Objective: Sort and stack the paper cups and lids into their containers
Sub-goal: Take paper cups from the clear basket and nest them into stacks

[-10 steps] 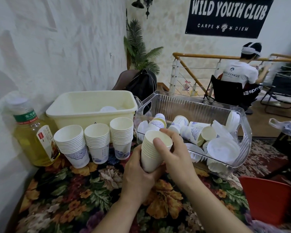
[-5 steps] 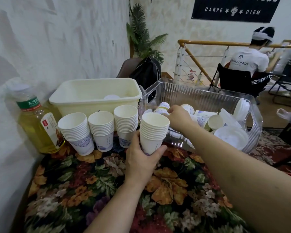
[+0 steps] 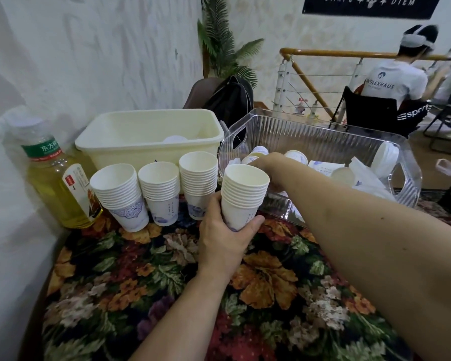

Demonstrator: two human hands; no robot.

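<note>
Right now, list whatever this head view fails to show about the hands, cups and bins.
- Right hand fingertips: hidden behind the held cup stack, so its grasp inside the clear bin cannot be told.
- Cream tub contents: its front wall hides all but one white round shape.
- Banner on the wall: cut off by the top edge.
- Print on the loose cups in the bin: too small to read.

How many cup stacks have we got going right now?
4. Three stand on the tablecloth in front of the cream tub: left stack, middle stack, right stack. The fourth stack is in the left hand, beside the clear bin.
</note>
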